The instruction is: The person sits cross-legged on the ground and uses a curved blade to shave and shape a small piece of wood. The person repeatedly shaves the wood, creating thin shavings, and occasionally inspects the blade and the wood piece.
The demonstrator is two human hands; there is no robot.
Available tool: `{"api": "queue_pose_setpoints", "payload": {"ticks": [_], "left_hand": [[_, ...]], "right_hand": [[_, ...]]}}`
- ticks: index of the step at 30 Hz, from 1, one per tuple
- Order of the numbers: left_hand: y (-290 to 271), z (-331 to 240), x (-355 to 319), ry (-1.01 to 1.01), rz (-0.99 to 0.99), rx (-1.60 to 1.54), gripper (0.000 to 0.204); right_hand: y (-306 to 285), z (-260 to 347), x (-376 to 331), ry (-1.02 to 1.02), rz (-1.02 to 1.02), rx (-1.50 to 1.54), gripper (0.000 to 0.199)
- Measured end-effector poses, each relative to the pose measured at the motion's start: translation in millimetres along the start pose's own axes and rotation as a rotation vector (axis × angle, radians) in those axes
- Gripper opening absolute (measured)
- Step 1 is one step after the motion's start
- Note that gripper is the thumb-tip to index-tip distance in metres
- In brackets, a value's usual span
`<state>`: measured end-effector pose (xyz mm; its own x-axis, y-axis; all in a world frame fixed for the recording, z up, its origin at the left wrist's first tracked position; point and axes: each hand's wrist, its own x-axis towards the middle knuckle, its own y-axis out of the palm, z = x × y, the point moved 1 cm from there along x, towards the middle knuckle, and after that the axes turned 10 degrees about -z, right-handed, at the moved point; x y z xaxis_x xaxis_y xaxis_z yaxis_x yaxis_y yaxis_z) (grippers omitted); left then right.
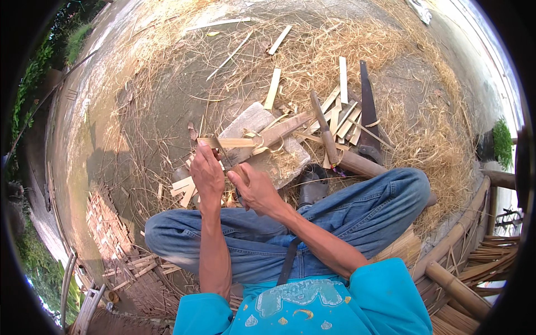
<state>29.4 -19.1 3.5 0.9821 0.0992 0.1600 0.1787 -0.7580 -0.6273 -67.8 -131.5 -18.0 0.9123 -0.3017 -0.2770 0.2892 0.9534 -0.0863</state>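
My left hand (207, 174) is closed on one end of a flat, pale bamboo strip (239, 143), held level in front of my crossed legs. In my right hand (254, 188) is a knife (224, 155), its fist wrapped round the handle. The narrow dark blade crosses the strip close to my left fingers; whether its edge bites into the strip I cannot tell. Below the strip's far end lies a pale stone block (250, 119), with a wooden bar (283, 128) resting across it. Thin curled shavings (276, 146) hang about the bar.
Right of the block lie a long-bladed tool with a wooden handle (329, 142), a pile of bamboo strips (347, 120) and a handsaw (368, 106). More strips (184, 188) lie by my left knee. Straw-like shavings (357, 42) litter the ground, and a woven mat (111, 226) lies at left.
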Motion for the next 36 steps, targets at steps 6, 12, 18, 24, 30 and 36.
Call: {"api": "queue_pose_setpoints", "payload": {"ticks": [6, 12, 18, 24, 30, 36], "left_hand": [[-4.2, 16.3, 10.8, -0.090, 0.027, -0.035, 0.060], [3.7, 9.6, 5.9, -0.004, -0.031, -0.053, 0.062], [4.9, 25.0, 10.9, -0.036, -0.034, -0.068, 0.060], [5.2, 22.7, 2.2, -0.101, -0.013, -0.112, 0.059], [5.3, 11.0, 1.8, -0.012, -0.011, -0.034, 0.059], [11.4, 11.9, -0.4, 0.001, -0.032, -0.073, 0.058]], "right_hand": [[1.5, -45.5, 12.9, 0.109, -0.123, 0.024, 0.047], [-0.7, -30.4, 1.3, -0.106, -0.097, -0.059, 0.047], [2.9, -37.9, 7.6, -0.145, -0.121, -0.153, 0.043], [-8.6, -65.3, 7.3, 0.022, -0.211, -0.108, 0.041], [-4.8, -60.1, 2.1, -0.080, -0.187, -0.261, 0.042], [-15.2, -55.7, 10.4, -0.051, -0.148, -0.225, 0.049]]}}
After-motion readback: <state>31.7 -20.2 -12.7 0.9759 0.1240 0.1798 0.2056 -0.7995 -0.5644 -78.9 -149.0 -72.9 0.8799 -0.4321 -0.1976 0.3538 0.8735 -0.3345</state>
